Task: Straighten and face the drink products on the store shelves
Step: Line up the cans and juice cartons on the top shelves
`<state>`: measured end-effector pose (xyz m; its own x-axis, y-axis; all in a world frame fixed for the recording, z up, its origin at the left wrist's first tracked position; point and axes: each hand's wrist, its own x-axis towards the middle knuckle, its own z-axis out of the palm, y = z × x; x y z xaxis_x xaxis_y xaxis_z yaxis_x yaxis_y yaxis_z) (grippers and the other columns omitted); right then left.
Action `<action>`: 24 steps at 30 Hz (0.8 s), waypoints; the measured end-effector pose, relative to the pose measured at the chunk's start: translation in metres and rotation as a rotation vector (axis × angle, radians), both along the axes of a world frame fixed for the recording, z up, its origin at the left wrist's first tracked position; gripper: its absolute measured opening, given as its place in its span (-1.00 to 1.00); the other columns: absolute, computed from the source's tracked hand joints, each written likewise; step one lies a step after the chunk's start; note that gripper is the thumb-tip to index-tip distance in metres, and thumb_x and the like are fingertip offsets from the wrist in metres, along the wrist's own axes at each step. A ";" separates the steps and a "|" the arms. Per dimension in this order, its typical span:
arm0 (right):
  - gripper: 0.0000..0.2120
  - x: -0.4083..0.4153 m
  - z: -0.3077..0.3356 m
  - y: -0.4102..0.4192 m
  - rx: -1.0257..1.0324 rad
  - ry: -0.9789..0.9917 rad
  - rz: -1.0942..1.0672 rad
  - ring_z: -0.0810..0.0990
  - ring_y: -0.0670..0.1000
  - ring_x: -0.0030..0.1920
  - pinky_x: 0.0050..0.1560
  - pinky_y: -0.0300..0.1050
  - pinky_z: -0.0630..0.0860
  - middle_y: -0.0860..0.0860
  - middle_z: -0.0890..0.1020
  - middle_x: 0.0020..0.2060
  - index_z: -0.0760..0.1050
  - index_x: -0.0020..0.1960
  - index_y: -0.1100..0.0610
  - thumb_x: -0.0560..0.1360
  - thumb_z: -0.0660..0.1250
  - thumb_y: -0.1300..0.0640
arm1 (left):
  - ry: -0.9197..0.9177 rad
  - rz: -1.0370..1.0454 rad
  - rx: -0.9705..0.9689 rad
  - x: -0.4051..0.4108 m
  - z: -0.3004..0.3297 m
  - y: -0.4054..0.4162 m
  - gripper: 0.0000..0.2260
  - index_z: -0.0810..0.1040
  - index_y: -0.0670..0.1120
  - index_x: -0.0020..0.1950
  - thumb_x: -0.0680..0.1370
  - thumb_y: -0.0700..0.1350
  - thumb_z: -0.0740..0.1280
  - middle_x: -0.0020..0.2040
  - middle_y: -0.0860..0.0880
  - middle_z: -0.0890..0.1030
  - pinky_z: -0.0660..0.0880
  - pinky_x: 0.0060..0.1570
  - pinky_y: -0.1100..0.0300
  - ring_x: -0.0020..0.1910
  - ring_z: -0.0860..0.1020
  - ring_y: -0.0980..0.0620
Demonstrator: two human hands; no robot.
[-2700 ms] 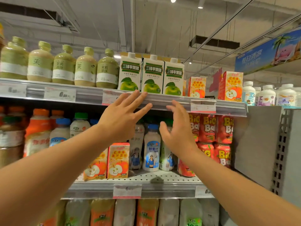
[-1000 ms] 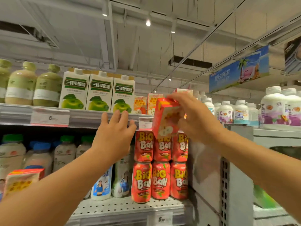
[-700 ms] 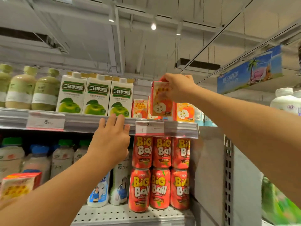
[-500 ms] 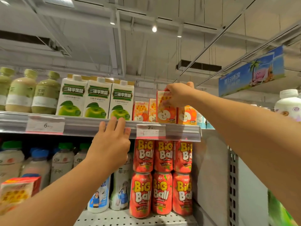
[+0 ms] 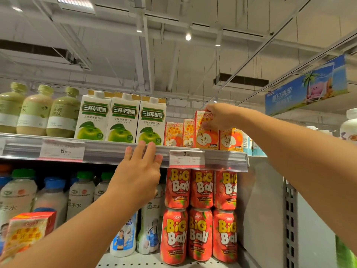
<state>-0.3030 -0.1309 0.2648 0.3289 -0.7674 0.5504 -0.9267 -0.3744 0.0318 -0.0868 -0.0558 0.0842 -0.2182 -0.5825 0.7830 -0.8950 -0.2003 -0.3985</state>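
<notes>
One apple juice carton [image 5: 205, 130] that your right hand [image 5: 219, 115] was carrying now stands on the top shelf [image 5: 119, 149], fingers gripping its top, so it needs facing; your left hand [image 5: 138, 176] rests flat-fingered on the rail below.

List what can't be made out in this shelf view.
- Head view: top front of the apple juice carton, covered by the right hand.
- Bottles behind the left hand, partly hidden.
- Price tag small print, too small.
- White bottle, cut by the right edge.
</notes>
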 end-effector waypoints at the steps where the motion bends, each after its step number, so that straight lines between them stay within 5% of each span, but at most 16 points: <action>1: -0.59 0.001 -0.002 0.002 -0.012 0.028 -0.028 0.60 0.08 0.06 0.12 0.04 0.51 0.04 0.61 0.08 0.38 0.33 0.06 0.56 0.30 -0.09 | 0.000 0.007 0.020 0.000 0.000 0.000 -0.36 0.02 -0.15 0.57 0.59 0.00 0.23 0.56 -0.27 -0.06 -0.06 0.45 -0.28 0.52 -0.11 -0.33; 3: -0.52 0.006 -0.008 0.006 -0.156 0.073 -0.041 0.44 0.13 0.33 0.42 0.19 0.21 0.06 0.53 0.27 0.29 0.44 0.05 0.56 0.29 -0.03 | 0.013 -0.011 0.052 0.000 0.002 0.005 -0.34 -0.02 -0.13 0.58 0.58 -0.02 0.22 0.57 -0.23 -0.12 -0.09 0.47 -0.24 0.53 -0.16 -0.29; 5: -0.42 0.017 -0.025 0.021 -0.335 -0.028 0.091 0.21 0.11 0.49 0.50 0.17 -0.03 0.05 0.37 0.44 0.22 0.50 0.04 0.53 0.29 0.21 | 0.031 -0.056 0.098 0.002 0.005 0.015 -0.31 -0.05 -0.08 0.59 0.56 -0.02 0.24 0.58 -0.17 -0.16 -0.13 0.48 -0.17 0.54 -0.19 -0.22; 9: -0.51 0.051 -0.100 0.072 -0.497 -0.203 0.455 0.41 0.11 0.33 0.37 0.14 0.31 0.05 0.53 0.27 0.44 0.34 0.09 0.44 0.32 0.35 | -0.011 -0.266 0.114 0.032 0.007 0.045 -0.32 0.09 0.00 0.58 0.49 -0.06 0.27 0.60 -0.12 -0.08 -0.24 0.47 -0.06 0.57 -0.16 -0.10; 13: -0.64 0.098 -0.197 0.117 -0.317 -0.117 0.686 0.48 0.00 0.20 0.25 -0.09 0.40 0.01 0.58 0.14 0.52 0.25 0.12 0.46 0.34 0.27 | 0.042 -0.304 -0.055 0.119 0.008 0.086 -0.38 0.36 -0.06 0.47 0.39 -0.20 0.35 0.51 -0.16 0.28 0.02 0.43 -0.06 0.51 0.18 -0.17; 17: -0.57 0.174 -0.253 0.139 -0.070 -0.002 0.645 0.34 -0.08 0.34 0.34 -0.22 0.27 -0.06 0.47 0.31 0.38 0.39 0.03 0.53 0.27 0.10 | 0.160 -0.165 -0.043 0.229 0.007 0.106 -0.42 0.23 -0.04 0.53 0.49 -0.10 0.21 0.56 -0.14 0.17 0.02 0.49 -0.10 0.55 0.08 -0.14; 20: -0.51 0.235 -0.268 0.140 0.020 0.026 0.559 0.25 -0.03 0.41 0.39 -0.11 0.25 -0.04 0.36 0.40 0.27 0.46 0.04 0.55 0.24 0.07 | 0.139 -0.111 0.065 0.277 -0.004 0.102 -0.40 0.09 0.04 0.58 0.56 -0.02 0.20 0.61 -0.06 -0.03 -0.05 0.51 -0.07 0.57 -0.07 -0.07; 24: -0.71 0.297 -0.279 0.128 0.121 0.097 0.330 0.28 0.10 0.35 0.28 0.11 0.41 0.06 0.30 0.37 0.39 0.17 0.13 0.47 0.26 0.10 | 0.186 -0.137 0.068 0.276 -0.010 0.093 -0.28 0.06 0.03 0.58 0.46 -0.10 0.27 0.61 -0.04 -0.12 -0.08 0.51 -0.15 0.57 -0.14 -0.05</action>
